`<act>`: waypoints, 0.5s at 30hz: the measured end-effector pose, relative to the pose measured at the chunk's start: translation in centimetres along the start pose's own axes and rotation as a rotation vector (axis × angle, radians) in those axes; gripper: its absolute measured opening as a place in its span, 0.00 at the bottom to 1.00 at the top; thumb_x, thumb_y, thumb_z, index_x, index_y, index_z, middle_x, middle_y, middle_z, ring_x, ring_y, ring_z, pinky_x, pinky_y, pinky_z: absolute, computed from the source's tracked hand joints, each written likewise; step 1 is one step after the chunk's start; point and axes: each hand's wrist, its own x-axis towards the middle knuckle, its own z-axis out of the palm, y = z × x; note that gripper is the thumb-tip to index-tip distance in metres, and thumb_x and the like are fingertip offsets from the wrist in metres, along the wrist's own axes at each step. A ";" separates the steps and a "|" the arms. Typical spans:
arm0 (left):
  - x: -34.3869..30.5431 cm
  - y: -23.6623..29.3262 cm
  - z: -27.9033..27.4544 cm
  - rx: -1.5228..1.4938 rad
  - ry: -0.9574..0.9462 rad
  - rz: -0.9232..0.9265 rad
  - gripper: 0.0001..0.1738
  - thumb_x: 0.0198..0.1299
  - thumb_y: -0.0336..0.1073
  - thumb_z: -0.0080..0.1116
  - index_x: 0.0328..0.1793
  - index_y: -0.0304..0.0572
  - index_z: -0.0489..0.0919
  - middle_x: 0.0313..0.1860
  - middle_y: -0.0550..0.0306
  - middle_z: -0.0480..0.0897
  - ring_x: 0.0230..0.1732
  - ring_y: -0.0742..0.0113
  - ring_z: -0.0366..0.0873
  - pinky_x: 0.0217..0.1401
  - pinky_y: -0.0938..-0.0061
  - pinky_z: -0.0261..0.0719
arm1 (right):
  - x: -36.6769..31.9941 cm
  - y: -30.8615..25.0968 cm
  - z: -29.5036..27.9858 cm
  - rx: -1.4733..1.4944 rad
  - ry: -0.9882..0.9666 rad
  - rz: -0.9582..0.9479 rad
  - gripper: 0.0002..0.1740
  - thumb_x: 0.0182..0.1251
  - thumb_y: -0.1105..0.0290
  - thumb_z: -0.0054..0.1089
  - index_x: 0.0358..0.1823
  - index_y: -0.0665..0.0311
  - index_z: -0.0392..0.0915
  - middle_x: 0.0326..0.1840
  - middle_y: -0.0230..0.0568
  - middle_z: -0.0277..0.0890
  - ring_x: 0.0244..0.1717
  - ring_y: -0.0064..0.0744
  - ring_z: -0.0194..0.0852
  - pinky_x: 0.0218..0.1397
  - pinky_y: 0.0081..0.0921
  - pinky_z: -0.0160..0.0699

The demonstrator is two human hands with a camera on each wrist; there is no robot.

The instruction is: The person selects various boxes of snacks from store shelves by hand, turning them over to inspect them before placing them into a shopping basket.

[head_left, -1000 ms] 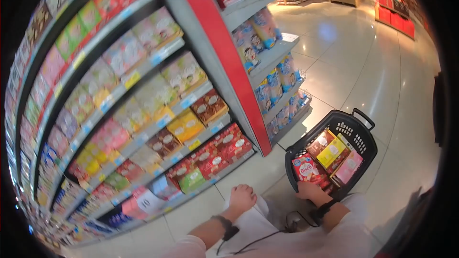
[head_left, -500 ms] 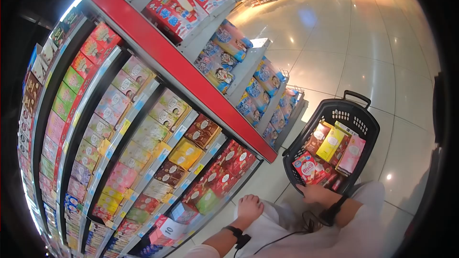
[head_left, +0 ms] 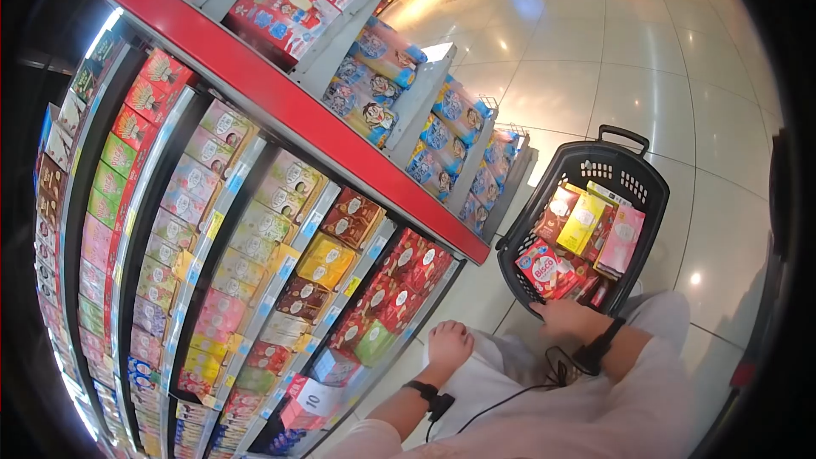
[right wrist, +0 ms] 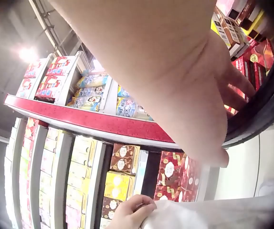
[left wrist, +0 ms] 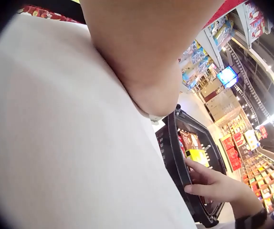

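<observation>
My right hand (head_left: pixel 574 319) grips the near rim of a black plastic shopping basket (head_left: pixel 595 153). In the right wrist view its fingers reach over the rim and the thumb stays outside. Inside the basket lie a red Bisco box (head_left: pixel 541 269), a yellow box (head_left: pixel 581 223), a pink box (head_left: pixel 621 240) and a brown box (head_left: pixel 558 206), with more red packs under them. My left hand (head_left: pixel 450 342) rests on my knee in light trousers, fingers bent loosely over it and holding nothing. Each wrist wears a dark strap with a camera.
Shelves of boxed biscuits (head_left: pixel 323 259) fill the left side, low ones near my left knee. A red shelf-end panel (head_left: pixel 297 127) separates them from an end rack with blue snack bags (head_left: pixel 459 110). Shiny floor tiles (head_left: pixel 637 76) stretch beyond the basket.
The head view has swung, so the shelves shift left and tilt, and the basket sits slightly higher. Both hands keep their places, left on the knee, right at the basket rim.
</observation>
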 end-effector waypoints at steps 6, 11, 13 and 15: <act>-0.1 -0.2 0.2 -0.010 0.090 0.007 0.10 0.52 0.43 0.58 0.33 0.47 0.81 0.41 0.57 0.81 0.52 0.56 0.75 0.56 0.58 0.69 | 1.0 0.1 0.4 -0.041 -0.087 0.044 0.42 0.59 0.56 0.57 0.76 0.56 0.56 0.55 0.57 0.75 0.54 0.52 0.78 0.55 0.44 0.78; -0.1 -0.2 0.0 -0.017 0.032 -0.023 0.11 0.55 0.43 0.57 0.36 0.46 0.81 0.43 0.57 0.80 0.55 0.57 0.74 0.61 0.58 0.67 | 2.1 1.0 1.8 -0.049 0.037 -0.029 0.38 0.59 0.57 0.58 0.71 0.58 0.61 0.53 0.55 0.75 0.54 0.52 0.78 0.54 0.43 0.79; 0.0 -0.3 0.1 -0.021 0.034 -0.020 0.11 0.54 0.43 0.57 0.36 0.46 0.81 0.43 0.57 0.80 0.55 0.57 0.74 0.61 0.58 0.67 | 2.3 1.1 2.3 -0.010 0.147 -0.085 0.36 0.59 0.57 0.59 0.70 0.59 0.63 0.53 0.56 0.74 0.53 0.52 0.78 0.53 0.44 0.80; 0.0 -0.3 0.1 -0.026 0.036 -0.018 0.11 0.54 0.43 0.57 0.35 0.46 0.81 0.43 0.57 0.80 0.55 0.57 0.74 0.61 0.58 0.67 | 2.4 0.9 2.3 0.031 0.255 -0.142 0.35 0.59 0.57 0.59 0.68 0.60 0.65 0.53 0.56 0.74 0.53 0.52 0.78 0.53 0.44 0.80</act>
